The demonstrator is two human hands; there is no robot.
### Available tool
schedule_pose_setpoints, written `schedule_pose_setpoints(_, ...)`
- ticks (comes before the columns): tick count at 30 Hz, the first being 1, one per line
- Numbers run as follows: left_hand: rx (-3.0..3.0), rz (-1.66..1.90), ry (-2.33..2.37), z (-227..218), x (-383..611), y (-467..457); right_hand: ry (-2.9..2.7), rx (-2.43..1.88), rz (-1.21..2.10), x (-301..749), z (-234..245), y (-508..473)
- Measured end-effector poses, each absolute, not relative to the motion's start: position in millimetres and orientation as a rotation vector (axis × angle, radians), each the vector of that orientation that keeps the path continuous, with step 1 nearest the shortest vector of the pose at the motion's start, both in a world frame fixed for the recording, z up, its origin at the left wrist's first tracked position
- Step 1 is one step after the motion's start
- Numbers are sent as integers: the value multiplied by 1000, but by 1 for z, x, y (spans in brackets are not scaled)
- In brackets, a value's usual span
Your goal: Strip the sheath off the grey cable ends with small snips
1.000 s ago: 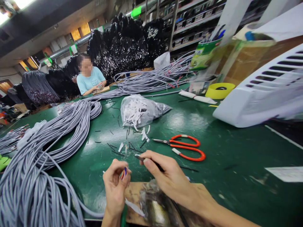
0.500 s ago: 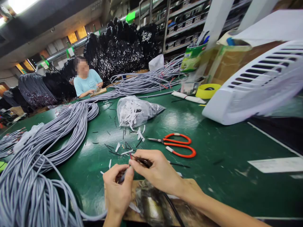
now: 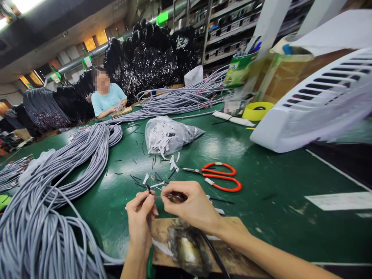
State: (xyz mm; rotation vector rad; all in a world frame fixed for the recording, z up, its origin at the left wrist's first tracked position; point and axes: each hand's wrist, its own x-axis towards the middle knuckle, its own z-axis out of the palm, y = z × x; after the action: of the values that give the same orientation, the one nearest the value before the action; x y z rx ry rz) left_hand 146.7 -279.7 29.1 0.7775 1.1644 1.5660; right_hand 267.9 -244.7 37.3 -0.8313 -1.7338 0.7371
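My left hand (image 3: 141, 213) is closed, thumb and fingers pinching the end of a grey cable (image 3: 150, 224). A dark wire end (image 3: 148, 189) sticks up above its thumb. Between the two hands runs a short thin red wire (image 3: 157, 197). My right hand (image 3: 193, 201) is also closed, its fingertips at that wire. Inside its curled fingers lies a slim dark tool (image 3: 178, 197), mostly hidden, its kind unclear. Below the hands, a wooden board (image 3: 161, 228) bears a metal piece wrapped in clear film (image 3: 187, 250), with a black cord beside it.
Orange-handled scissors (image 3: 222, 176) lie beyond my right hand. A clear bag of white scraps (image 3: 165, 135) sits farther back among black and white offcuts. Grey cable bundles (image 3: 84, 151) fill the left. At right stands a white fan (image 3: 314, 104). A co-worker (image 3: 107, 99) sits across the table.
My left hand has turned more upright and slightly left. The hands are farther apart, with the red wire showing between them and the dark wire end above the left thumb.
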Motion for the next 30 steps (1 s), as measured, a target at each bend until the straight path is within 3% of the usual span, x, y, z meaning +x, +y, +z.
schedule_pose_setpoints(7, 406, 1444, 1014, 34, 142, -275, -1729, -834, 837, 268, 38, -245)
schedule_pose_setpoints(23, 583, 1428, 1062, 33, 150, -275, -1637, -797, 981, 274, 37, -235)
schedule_pose_setpoints(30, 1034, 1557, 1341, 25, 149, -281, -1703, -640, 481, 276, 32, -243)
